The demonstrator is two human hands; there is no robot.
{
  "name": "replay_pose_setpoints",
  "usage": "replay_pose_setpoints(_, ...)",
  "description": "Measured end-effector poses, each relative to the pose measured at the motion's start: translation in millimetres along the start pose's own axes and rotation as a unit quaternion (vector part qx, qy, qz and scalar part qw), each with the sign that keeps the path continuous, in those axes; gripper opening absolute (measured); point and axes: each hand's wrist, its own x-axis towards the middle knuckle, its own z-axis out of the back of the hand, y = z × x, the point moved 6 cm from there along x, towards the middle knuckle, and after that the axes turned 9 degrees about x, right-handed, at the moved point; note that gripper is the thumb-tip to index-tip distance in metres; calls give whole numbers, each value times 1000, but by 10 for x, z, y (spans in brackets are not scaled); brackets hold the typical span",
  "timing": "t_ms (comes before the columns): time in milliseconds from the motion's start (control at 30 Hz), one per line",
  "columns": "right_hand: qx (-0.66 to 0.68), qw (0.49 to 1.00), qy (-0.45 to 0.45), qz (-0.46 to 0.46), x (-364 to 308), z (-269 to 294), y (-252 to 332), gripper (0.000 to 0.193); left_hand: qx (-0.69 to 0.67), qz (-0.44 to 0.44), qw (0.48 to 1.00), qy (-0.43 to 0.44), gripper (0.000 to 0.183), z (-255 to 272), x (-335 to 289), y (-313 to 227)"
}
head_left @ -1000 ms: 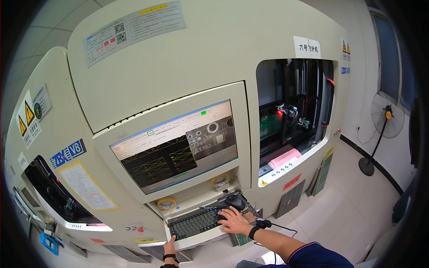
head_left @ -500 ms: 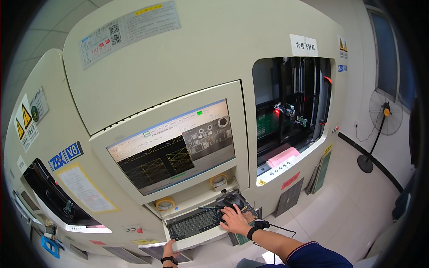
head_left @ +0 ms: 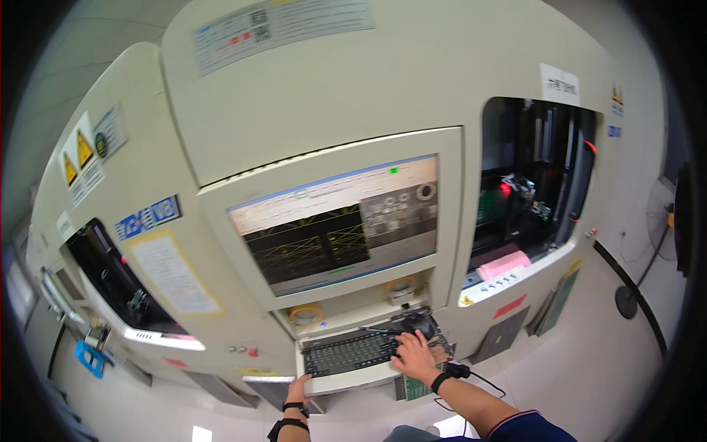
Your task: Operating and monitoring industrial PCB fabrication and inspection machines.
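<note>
**Two hands at the machine's keyboard shelf**

Nearest in, the left hand (head_left: 298, 388) grips the front lip of the pull-out tray (head_left: 346, 379), fingers curled over the edge, a dark band on the wrist; just beyond, the right hand (head_left: 414, 356) lies flat and spread at the right end of the black keyboard (head_left: 347, 352), clamped on nothing, fingertips reaching toward the dark mouse (head_left: 417, 322) at the tray's back corner; whether they touch it I cannot tell. The keyboard sits square on the tray, below the monitor; it looks light and rigid, its keys giving under a light press, best lifted by its two short ends; the tray, judging by its thin front, should slide easily if pulled at the lip. Behind, two tape rolls (head_left: 305, 315) rest on a ledge; above, the monitor (head_left: 340, 223) shows a dark board layout; far right, an open bay (head_left: 532, 174) with a red light inside.
</note>
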Motion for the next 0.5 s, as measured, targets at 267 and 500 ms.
replay_pose_setpoints(267,-10,1000,7,13,12,5,52,33,-33,-22,999,15,49,-79,-179,-97)
replay_pose_setpoints(500,-10,1000,21,17,19,-19,45,36,-21,-14,1000,8,49,-75,-203,-113)
